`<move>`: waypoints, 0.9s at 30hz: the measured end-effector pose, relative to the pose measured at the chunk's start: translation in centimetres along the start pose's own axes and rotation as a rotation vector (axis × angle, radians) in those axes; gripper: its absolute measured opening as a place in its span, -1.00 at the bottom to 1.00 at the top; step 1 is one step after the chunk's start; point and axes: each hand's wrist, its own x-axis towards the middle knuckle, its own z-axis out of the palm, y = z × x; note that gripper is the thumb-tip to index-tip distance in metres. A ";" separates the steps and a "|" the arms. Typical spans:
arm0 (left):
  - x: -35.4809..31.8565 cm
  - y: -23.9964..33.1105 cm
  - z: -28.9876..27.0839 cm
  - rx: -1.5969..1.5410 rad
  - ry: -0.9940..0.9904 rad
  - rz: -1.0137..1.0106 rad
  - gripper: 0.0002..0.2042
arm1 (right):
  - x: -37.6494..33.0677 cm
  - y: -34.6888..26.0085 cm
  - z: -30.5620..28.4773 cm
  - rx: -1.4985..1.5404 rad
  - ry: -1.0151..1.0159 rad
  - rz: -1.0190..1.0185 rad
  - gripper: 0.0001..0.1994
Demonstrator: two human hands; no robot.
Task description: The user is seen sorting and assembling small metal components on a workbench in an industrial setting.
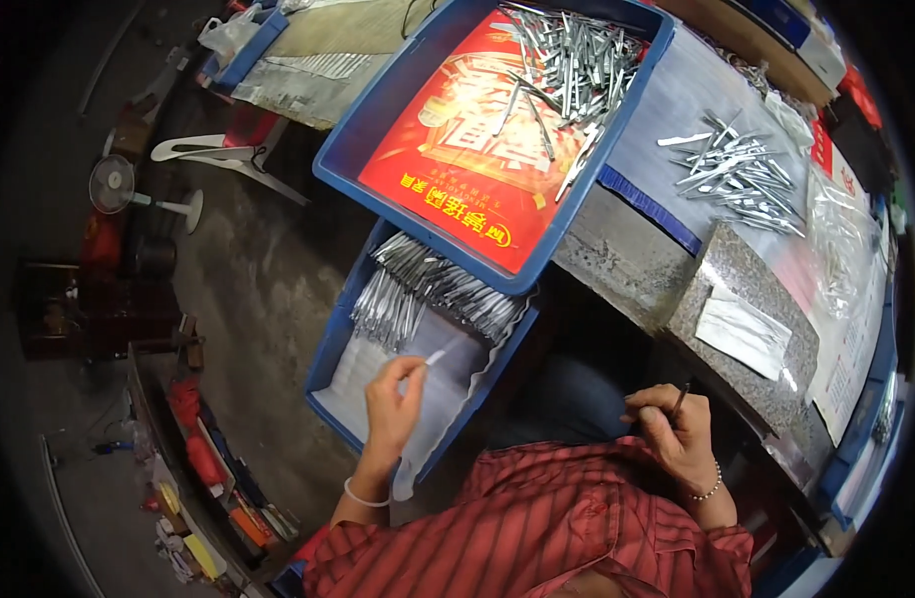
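My left hand (pixel 394 401) is over the lower blue bin (pixel 323 371), pinching a small, slim silver metal piece (pixel 435 357) that looks like tweezers. Beyond the fingertips, many similar silver pieces (pixel 390 311) lie in packed rows on a pale sheet lining the bin. My right hand (pixel 677 435), to the right above my lap, is closed around a thin dark rod-shaped tool (pixel 682 399); its lower end is hidden in the fingers. A larger blue tray (pixel 343 171) stands above the bin, with a loose heap of silver pieces (pixel 577 65) at its far right on a red printed sheet (pixel 408 179).
At the right, another silver heap (pixel 742 177) lies on the bench. Nearer me, a folded white cloth (pixel 743 332) rests on a speckled stone slab (pixel 722 267). A white fan (pixel 114 185) and a white-framed chair (pixel 203 149) stand at left. A cluttered shelf (pixel 213 468) is at lower left.
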 end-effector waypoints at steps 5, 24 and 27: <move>3.5 -7.2 -1.5 0.320 0.295 0.082 -0.89 | 0.9 0.4 1.1 -0.129 -0.131 -0.099 -0.89; 4.6 13.7 2.8 -0.013 -0.044 0.577 -0.83 | -1.7 2.1 -2.5 0.606 -0.198 0.284 -0.83; 6.4 21.2 7.8 -0.204 -0.236 0.790 -0.83 | -2.5 2.1 -2.4 0.553 -0.173 0.194 -0.86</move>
